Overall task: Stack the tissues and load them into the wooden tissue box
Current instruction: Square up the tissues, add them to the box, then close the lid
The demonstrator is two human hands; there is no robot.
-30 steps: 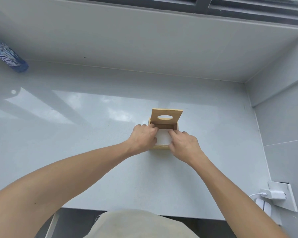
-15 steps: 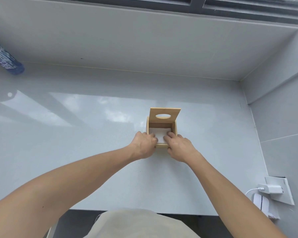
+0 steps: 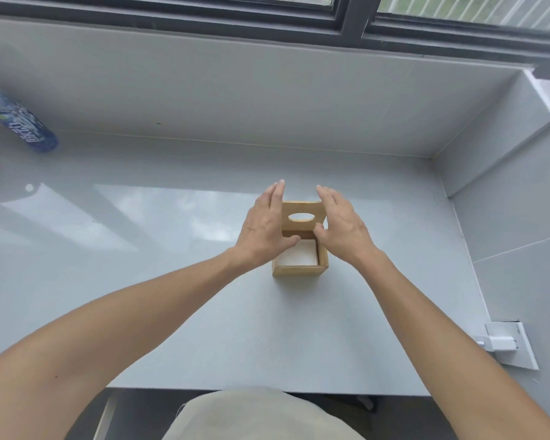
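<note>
Two hands flank the raised lid [image 3: 303, 216] of the wooden tissue box [image 3: 300, 270], which stands on the grey countertop [image 3: 172, 249] near its middle. We see the lid upright at the box's far edge, its oval slot facing us. Our left hand [image 3: 264, 228] lies along the lid's left edge with its fingers [image 3: 276, 198] straight and reaching past the lid's top; its thumb points right across the box's opening. Our right hand [image 3: 342, 231] mirrors it at the lid's right edge, fingers extended and relaxed, thumb bent beside the slot. We cannot tell whether either palm actually touches the wood. Neither hand grips anything.

Inside the box, the white tissues [image 3: 300, 257] lie flat as a stack below the rim, nearer to us than the fingertips and just under the two thumbs.

Well apart at the far left, a blue-labelled bottle [image 3: 23, 125] is at the wall. At the right, a white charger [image 3: 502, 342] sits in a wall socket.
</note>
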